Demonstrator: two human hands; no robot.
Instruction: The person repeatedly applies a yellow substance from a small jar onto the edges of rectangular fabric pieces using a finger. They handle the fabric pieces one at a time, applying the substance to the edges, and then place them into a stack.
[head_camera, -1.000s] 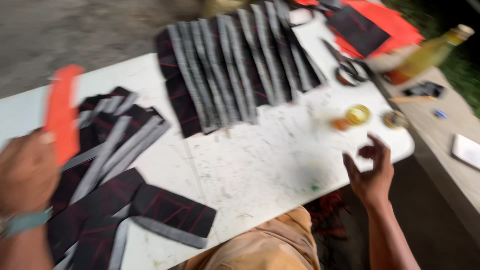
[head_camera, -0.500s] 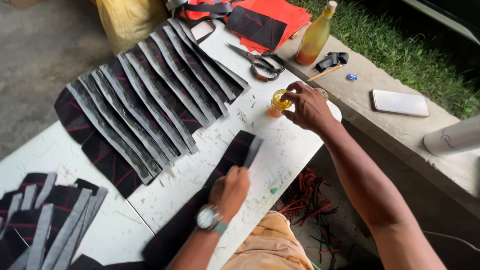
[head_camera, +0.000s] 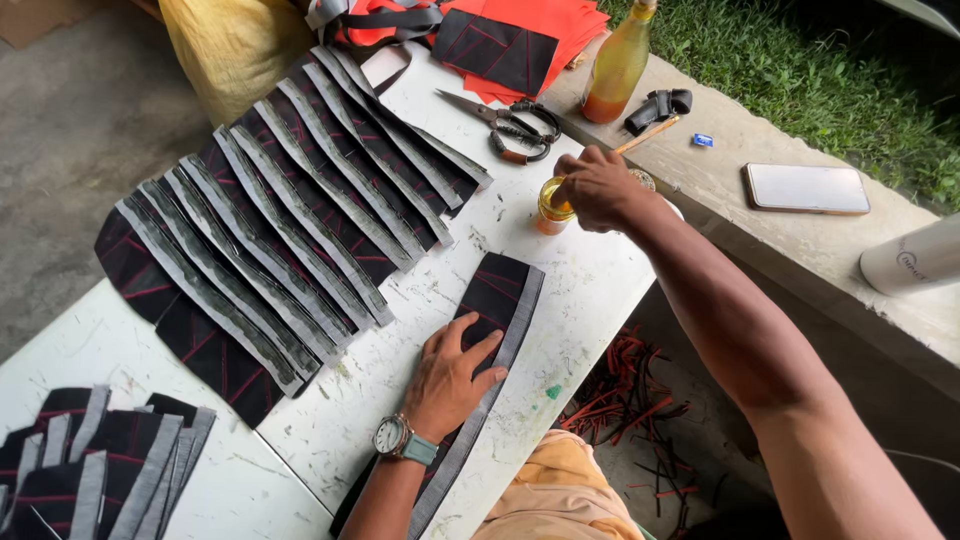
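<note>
My left hand (head_camera: 452, 378) lies flat, fingers spread, on a black fabric piece with red lines and a grey edge strip (head_camera: 510, 300) on the white table (head_camera: 590, 290). A watch sits on that wrist. My right hand (head_camera: 598, 188) reaches over a small yellow glue pot (head_camera: 551, 208) at the table's far edge, fingers pinched together above it. Whether they hold a small tool is hidden. A fan of several similar black and grey pieces (head_camera: 290, 220) is laid out to the left.
Scissors (head_camera: 505, 124) lie beyond the pot. Orange and black fabric (head_camera: 520, 40) is stacked at the back. A bottle (head_camera: 618, 65), a phone (head_camera: 806, 188) and a white cylinder (head_camera: 915, 255) rest on the concrete ledge. Another stack of pieces (head_camera: 90, 455) lies at bottom left. Red scraps (head_camera: 620, 395) litter the ground.
The view swung from the left stack to the table's right end. My left hand laid a piece down and now presses it flat. My right hand moved onto the glue pot.
</note>
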